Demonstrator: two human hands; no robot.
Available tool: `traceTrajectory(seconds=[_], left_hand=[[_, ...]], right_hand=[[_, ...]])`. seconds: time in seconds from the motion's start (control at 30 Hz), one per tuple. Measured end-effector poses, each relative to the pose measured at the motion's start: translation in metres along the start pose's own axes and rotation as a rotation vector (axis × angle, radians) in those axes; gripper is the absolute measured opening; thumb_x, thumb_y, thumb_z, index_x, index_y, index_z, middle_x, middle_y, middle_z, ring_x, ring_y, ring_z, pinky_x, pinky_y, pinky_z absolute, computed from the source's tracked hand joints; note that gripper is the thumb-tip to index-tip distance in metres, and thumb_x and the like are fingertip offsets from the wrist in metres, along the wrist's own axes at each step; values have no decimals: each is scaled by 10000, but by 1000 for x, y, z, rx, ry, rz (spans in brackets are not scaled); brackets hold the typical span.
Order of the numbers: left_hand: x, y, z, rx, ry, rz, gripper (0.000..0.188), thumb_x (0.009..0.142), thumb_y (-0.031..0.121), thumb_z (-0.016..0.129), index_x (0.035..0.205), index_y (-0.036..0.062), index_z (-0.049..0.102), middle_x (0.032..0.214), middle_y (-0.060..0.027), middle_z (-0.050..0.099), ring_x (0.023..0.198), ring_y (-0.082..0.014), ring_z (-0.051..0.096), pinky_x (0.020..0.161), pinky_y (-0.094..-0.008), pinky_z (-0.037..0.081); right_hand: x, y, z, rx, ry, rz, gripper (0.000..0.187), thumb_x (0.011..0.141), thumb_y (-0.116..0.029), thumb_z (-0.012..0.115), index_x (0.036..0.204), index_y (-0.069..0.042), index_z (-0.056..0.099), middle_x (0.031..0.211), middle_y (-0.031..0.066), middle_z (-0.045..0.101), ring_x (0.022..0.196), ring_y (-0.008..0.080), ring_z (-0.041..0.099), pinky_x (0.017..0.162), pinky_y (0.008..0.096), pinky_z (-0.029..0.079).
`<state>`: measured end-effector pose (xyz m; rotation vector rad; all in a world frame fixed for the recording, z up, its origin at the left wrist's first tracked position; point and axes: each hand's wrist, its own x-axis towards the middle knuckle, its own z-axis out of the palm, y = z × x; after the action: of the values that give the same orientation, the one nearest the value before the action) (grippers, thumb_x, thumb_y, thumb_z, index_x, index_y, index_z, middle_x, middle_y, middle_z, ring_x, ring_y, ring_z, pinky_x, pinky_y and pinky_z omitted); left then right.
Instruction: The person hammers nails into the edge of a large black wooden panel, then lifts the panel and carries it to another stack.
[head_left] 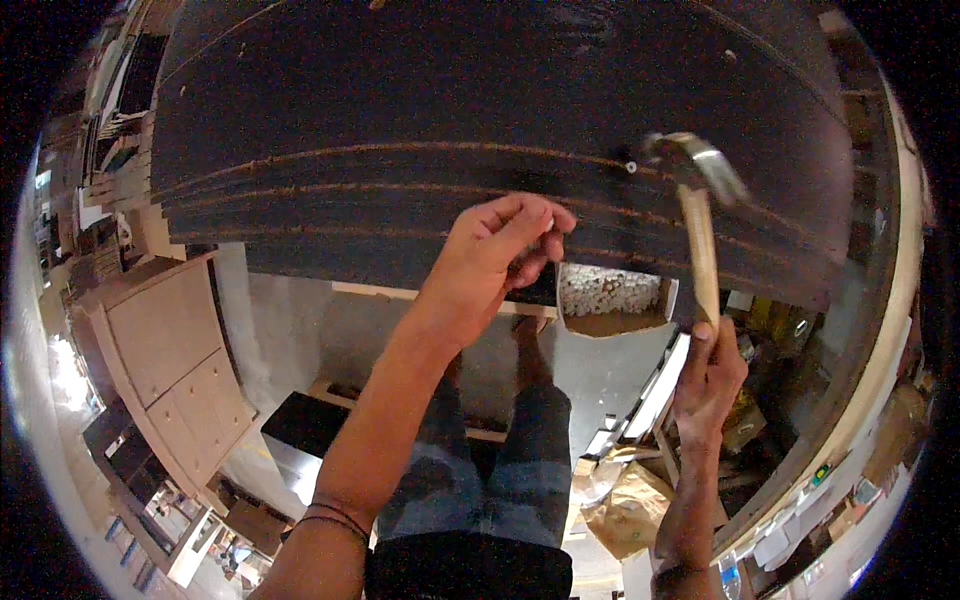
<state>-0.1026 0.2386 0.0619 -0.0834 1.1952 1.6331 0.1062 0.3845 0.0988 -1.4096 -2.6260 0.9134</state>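
A thin dark band (335,518) circles the left wrist, back along the forearm from that hand. Of the 2 hands, the right hand (710,375) is nearer the body: it is wrapped round the lower end of the hammer (703,255), thumb laid along the wooden handle, a grip that likely allows a long swing with some steering. Just left of this hand and slightly beyond it, an open carton (612,325) holds many small white pieces (610,290), presumably set at the board's near edge for a short reach.

Farther out, left of the carton, the left hand (515,240) has its fingers curled and thumb against forefinger. A pale speck shows at the tips, too small to identify, so I cannot tell whether anything is gripped. Its place well left of the hammer seems to keep the fingers out of the way.

Beyond the right hand, the hammer's head is blurred; contact with the board cannot be judged. Just left of it, 1 white piece (631,167) shows a round end, probably because it sits in a hole. The dark board (400,90) spreads beyond both hands, lying broad, perhaps for steady backing.
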Motion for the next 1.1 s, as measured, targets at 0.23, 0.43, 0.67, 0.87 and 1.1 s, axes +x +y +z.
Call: traceTrajectory(seconds=[0.23,0.43,0.67,0.87,1.1], left_hand=[[6,0,9,-49,81,13,216,903,193,582,1028,20,611,760,-12,599,556,-30,452,465,-169,340],[16,0,21,14,38,69,219,899,156,581,1063,17,619,806,-25,628,560,-28,453,481,-165,347],[64,6,53,594,5,325,201,852,120,583,977,-16,662,794,-74,683,624,-87,585,538,-211,442],[102,2,83,1075,85,489,191,782,162,584,830,10,690,693,-111,680,655,-177,675,638,-282,530],[105,-1,78,1150,138,550,175,773,153,578,789,10,679,664,-104,669,625,-181,671,594,-295,529]], right_hand=[[5,5,4,-50,-97,55,427,950,-458,423,875,-45,498,592,97,507,532,188,509,477,356,373],[-5,26,-5,517,148,-146,471,884,-492,548,955,-27,531,688,25,499,606,101,485,559,234,356],[36,-10,-5,367,242,-56,336,926,-352,553,1040,-38,581,656,-52,439,560,22,379,506,174,272],[30,18,-4,504,166,89,325,940,-332,540,1039,-30,606,654,-78,409,580,13,333,513,185,238],[35,1,-16,355,128,51,218,906,-229,604,934,-13,614,696,-37,503,648,50,413,574,210,356]])
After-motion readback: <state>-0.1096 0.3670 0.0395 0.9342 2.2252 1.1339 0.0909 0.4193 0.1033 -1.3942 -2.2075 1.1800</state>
